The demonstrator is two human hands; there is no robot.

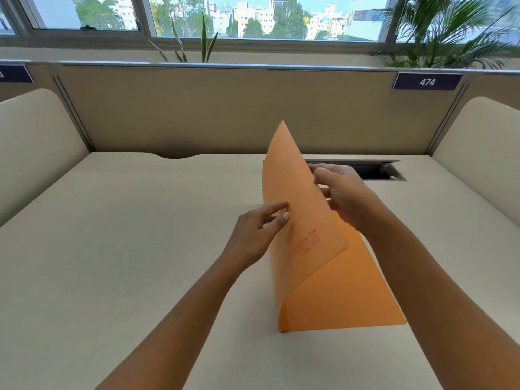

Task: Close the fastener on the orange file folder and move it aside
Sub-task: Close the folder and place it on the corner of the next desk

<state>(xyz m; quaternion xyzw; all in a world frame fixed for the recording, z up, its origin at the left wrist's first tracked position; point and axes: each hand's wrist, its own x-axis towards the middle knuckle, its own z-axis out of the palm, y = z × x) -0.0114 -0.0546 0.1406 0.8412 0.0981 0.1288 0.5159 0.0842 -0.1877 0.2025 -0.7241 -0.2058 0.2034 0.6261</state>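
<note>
An orange file folder [332,291] lies on the beige desk [126,249], right of centre. Its front cover stands raised and curved, with faint red print on the outside. My right hand [342,195] holds the cover's right edge, thumb in front and fingers behind. My left hand [259,232] touches the cover's left side with its fingertips, fingers partly spread. The fastener is hidden behind the raised cover.
A cable slot [377,170] with a metal rim is cut into the desk behind the folder. Beige partitions [225,114] close off the back and both sides; one bears a sign reading 474 [427,81]. Plants stand by the window beyond.
</note>
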